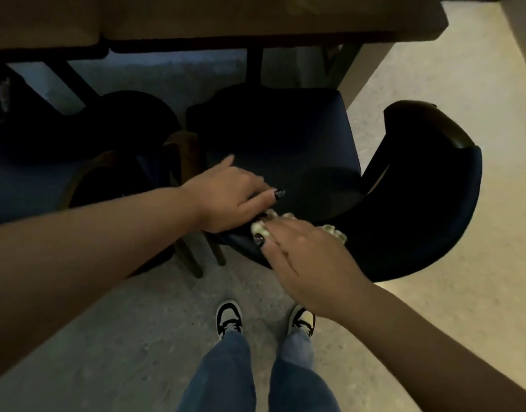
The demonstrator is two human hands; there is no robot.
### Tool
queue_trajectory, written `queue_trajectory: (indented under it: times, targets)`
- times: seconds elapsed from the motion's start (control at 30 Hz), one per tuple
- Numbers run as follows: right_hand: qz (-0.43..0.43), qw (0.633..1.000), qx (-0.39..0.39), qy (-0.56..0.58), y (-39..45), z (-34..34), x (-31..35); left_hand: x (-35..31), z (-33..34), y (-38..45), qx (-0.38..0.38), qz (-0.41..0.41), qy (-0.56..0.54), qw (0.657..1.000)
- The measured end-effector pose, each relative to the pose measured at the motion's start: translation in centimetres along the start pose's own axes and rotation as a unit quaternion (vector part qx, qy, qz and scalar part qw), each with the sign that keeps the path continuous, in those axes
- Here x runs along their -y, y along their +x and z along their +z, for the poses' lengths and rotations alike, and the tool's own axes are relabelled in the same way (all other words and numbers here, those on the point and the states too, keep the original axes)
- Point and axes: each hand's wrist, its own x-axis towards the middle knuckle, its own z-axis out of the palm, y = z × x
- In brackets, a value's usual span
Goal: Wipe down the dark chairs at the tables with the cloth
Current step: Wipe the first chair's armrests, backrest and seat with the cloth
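Mid-wipe: my right hand presses cloth flat-fingered on chair back edge, left hand released, steadying; next chair likely left.

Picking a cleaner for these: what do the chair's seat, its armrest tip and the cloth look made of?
Chair seat: likely dark blue woven or velvety upholstery; matte, no glare. Armrest tip: probably varnished wood or a hard glossy cap; it catches a highlight. Cloth: pale, soft, bunched fabric under the right hand; weave too blurred to tell.
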Motion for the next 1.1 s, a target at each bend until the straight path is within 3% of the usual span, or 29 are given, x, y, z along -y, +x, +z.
queue_trajectory:
  times: [0.13, 0.6, 0.73, 0.83, 0.93, 1.1]
  targets:
    - [-0.036, 0.997, 0.035, -0.056, -1.4, -1.4, -2.8, -0.2, -0.6, 0.1, 0.032, 0.048, -0.017, 0.998]
    - [-0.052, 0.981, 0.162, -0.098, -1.7, -9.6, -17.2, 0.5, -0.1, 0.8, -0.006, -0.02, -0.079, 0.997]
    - [-0.107, 0.964, 0.202, -0.139, 1.3, -12.0, -21.8, 0.8, 0.0, 0.7, -0.018, -0.018, -0.08, 0.997]
    - [-0.115, 0.943, 0.238, -0.204, 4.3, -13.6, -24.3, 1.0, 0.1, 0.6, -0.031, -0.01, -0.085, 0.996]
    - [-0.095, 0.884, 0.288, -0.356, 7.8, -13.9, -25.6, 1.1, 0.1, 0.5, -0.032, -0.013, -0.091, 0.995]
    - [-0.063, 0.805, 0.269, -0.525, 12.4, -11.9, -26.4, 1.0, 0.1, 0.7, -0.041, -0.01, -0.101, 0.994]
